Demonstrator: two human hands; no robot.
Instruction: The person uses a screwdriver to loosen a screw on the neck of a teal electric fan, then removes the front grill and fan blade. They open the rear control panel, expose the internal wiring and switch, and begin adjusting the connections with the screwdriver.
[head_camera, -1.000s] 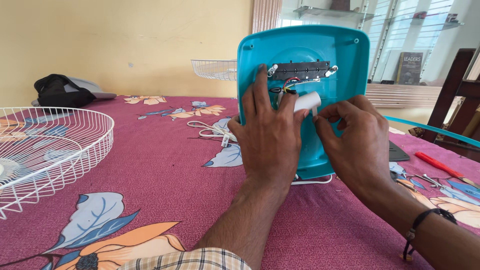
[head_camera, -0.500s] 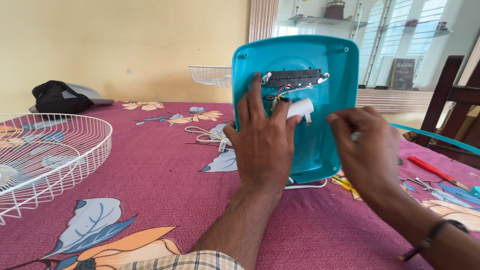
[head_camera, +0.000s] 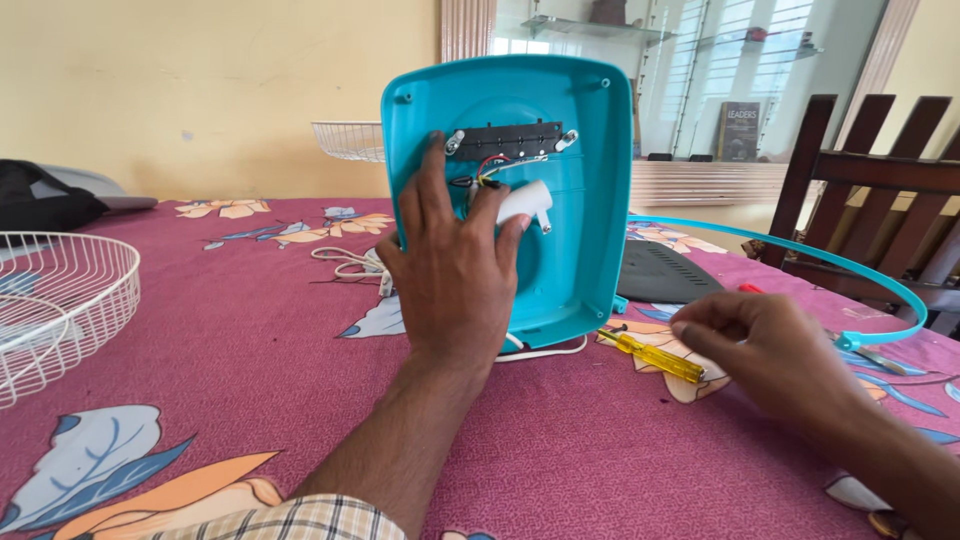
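A table (head_camera: 200, 400) under a maroon flowered cloth carries a white wire fan guard (head_camera: 50, 300) at its left edge and, near the middle toward the far edge, a turquoise plastic fan base (head_camera: 580, 200) standing upright on its edge with its hollow underside facing the person. The left hand (head_camera: 455, 270) lies flat and spread against that underside, fingers touching a white part (head_camera: 525, 203) and coloured wires below a black strip. The right hand (head_camera: 770, 350), apart from it toward the right edge, pinches its fingertips on a yellow-handled screwdriver (head_camera: 650, 357) lying on the cloth.
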